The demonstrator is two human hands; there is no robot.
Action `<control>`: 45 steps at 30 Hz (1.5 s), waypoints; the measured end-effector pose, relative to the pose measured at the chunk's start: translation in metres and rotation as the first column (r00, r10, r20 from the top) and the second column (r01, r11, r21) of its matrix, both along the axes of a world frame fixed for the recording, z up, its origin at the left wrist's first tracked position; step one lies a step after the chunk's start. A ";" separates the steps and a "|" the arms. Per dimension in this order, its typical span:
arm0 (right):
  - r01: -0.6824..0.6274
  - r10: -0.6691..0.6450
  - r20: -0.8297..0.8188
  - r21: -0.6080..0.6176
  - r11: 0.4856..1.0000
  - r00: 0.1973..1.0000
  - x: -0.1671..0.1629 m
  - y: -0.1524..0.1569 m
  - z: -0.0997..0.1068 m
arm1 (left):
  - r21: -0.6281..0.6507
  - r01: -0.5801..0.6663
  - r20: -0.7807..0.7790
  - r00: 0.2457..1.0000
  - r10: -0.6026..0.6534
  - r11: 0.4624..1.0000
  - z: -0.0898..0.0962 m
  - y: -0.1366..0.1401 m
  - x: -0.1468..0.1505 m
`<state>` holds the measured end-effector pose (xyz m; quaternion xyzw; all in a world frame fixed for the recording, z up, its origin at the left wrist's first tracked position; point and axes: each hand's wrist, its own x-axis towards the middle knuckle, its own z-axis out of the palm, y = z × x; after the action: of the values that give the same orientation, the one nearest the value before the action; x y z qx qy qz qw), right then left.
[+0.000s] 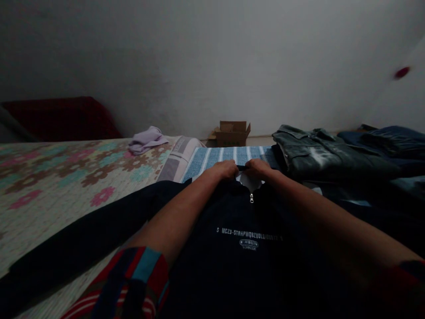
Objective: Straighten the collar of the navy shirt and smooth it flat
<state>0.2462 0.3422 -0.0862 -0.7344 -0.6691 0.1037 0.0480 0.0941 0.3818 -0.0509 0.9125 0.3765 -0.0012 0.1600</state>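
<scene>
A dark navy zip-neck top (239,248) with white lettering on the chest lies spread flat on the bed, one sleeve stretched out to the left. My left hand (225,169) and my right hand (258,169) sit side by side at its collar, each pinching the collar's edge. A small zip pull (251,198) hangs just below them. A blue and white striped cloth (226,156) lies under the collar end.
The bed has a floral quilt (56,181). A lilac garment (146,139) lies at its far side. Folded grey-green jeans (328,155) and dark blue clothes (392,141) are piled at the right. A cardboard box (231,132) stands by the wall. A dark red cushion (59,118) sits at back left.
</scene>
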 end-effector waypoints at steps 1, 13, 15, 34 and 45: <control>0.006 -0.006 0.005 0.013 1.000 1.000 -0.001 -0.002 0.001 | -0.005 0.006 -0.014 1.000 -0.006 1.000 0.000 0.002 -0.001; 0.013 -0.006 -0.159 0.045 0.999 0.987 -0.038 -0.043 0.008 | -0.003 0.033 -0.065 0.997 -0.033 0.999 -0.001 0.018 -0.003; 0.025 -0.021 -0.192 0.019 0.999 0.981 -0.041 -0.046 0.003 | 0.011 0.027 -0.067 0.997 -0.026 1.000 -0.001 0.020 -0.003; 0.126 -0.123 -0.487 -0.028 0.992 0.864 -0.041 -0.032 0.000 | -0.077 -0.055 0.022 0.998 0.057 0.996 -0.012 0.030 -0.004; 0.109 -0.089 -0.270 0.057 0.992 0.959 -0.062 -0.047 -0.005 | 0.074 -0.153 0.030 0.988 0.151 0.985 -0.018 0.024 0.004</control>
<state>0.1844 0.2953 -0.0908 -0.7441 -0.6222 0.1752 0.1688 0.0981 0.4060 -0.0688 0.8866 0.4427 0.0364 0.1292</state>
